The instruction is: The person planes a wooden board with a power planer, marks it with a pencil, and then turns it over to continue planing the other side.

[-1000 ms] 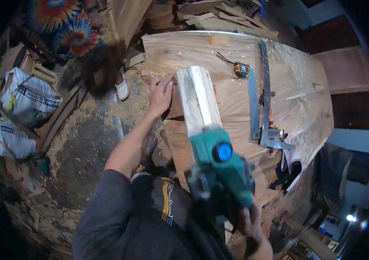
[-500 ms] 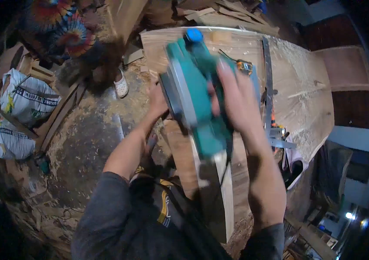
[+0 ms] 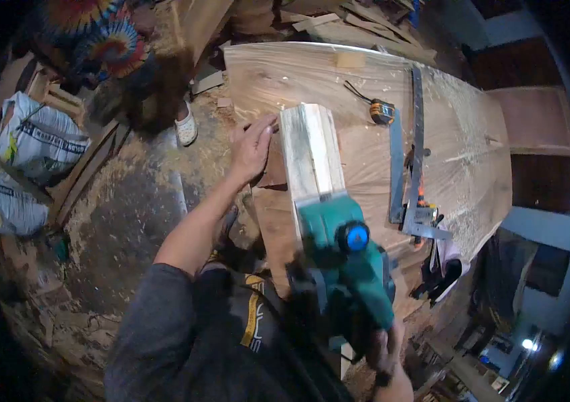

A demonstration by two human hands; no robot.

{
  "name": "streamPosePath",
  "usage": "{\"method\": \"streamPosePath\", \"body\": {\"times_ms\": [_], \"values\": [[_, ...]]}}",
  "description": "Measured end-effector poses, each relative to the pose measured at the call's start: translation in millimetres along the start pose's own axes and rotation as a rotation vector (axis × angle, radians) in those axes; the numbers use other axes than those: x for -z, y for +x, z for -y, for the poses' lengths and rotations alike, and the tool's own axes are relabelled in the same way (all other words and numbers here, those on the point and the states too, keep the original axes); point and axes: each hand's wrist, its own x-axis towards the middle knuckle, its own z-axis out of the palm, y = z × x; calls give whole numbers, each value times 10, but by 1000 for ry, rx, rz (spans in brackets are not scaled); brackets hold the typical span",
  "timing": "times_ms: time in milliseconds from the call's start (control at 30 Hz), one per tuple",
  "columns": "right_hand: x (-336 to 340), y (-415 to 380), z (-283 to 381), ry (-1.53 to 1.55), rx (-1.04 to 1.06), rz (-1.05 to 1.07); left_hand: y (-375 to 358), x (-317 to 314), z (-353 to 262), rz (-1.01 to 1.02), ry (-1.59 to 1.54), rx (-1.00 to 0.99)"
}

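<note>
My right hand (image 3: 384, 348) is closed round the rear handle of a green electric planer (image 3: 345, 268) with a blue front knob. The planer sits on the near part of a pale wooden beam (image 3: 310, 147); its far end shows bare, light wood with greyish streaks. My left hand (image 3: 253, 151) rests at the left edge of the workbench, beside the beam's far end, fingers stretched forward and holding nothing I can see. A small brown wood piece (image 3: 273, 171) lies between that hand and the beam.
On the wooden tabletop (image 3: 459, 147) lie a tape measure (image 3: 382, 112), a metal square (image 3: 417, 134) and shavings. White sacks (image 3: 40, 137) stand at left. A person in a tie-dye garment (image 3: 107, 43) and a light clog (image 3: 186, 127) is at the far left.
The planer has come down from a raised, tilted position over the far end onto the beam's near part, drawn back by my right hand. My left hand stays near the bench edge.
</note>
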Motion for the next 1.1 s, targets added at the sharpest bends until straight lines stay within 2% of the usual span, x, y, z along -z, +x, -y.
{"method": "streamPosePath", "body": {"times_ms": [33,133,200,233,267,333,367,433,467,533,633,700,733,767,800,867,900,933,967,1000,1067,1100], "values": [[2,-50,155,-48,16,41,-17,5,7,-12,3,6],[-63,125,76,5,-27,-11,12,-26,-24,-24,-5,-1],[-174,653,501,-87,-281,-64,4,-6,-26,-13,-8,-8],[-229,974,616,35,-128,-17,3,-16,-11,-24,4,-10],[-226,1283,745,-330,72,34,-7,-42,23,-34,16,-14],[-402,1960,1149,-58,56,-11,-50,-38,34,-7,-58,-5],[-527,2246,1224,-16,132,-90,-40,-6,41,25,-144,5],[-571,2694,1401,48,185,-40,-54,6,151,75,-241,48],[-561,2754,1398,95,184,-15,-83,-71,305,102,-257,79],[-519,2584,1317,129,144,-7,-207,92,215,169,-217,25],[-373,1964,1097,114,38,30,-728,304,-89,-31,-176,-5],[-268,1315,872,148,-42,40,-1221,477,-216,-82,-91,100],[-246,992,700,200,-68,32,-1493,545,-153,-22,-96,183],[-172,664,512,118,-9,28,-1787,590,-66,49,-102,264],[-78,298,316,35,40,13,-2066,662,-61,199,-74,283],[75,-479,-7,101,-157,-84,-2572,747,-99,528,-88,369],[166,-819,-92,41,-128,-104,-2778,791,-116,702,-119,444],[243,-1175,-147,-20,-101,-124,-2938,834,-136,893,-101,274],[303,-1584,-209,27,-187,-237,-3039,841,-171,1071,-84,93],[273,-1970,-219,72,-268,-351,-3091,808,-275,1232,-67,21],[35,-2542,11,377,-400,-787,-3218,755,-600,1543,-15,-127],[-114,-2854,-76,328,-391,-1054,-3288,676,-716,1688,-54,-158]]}}
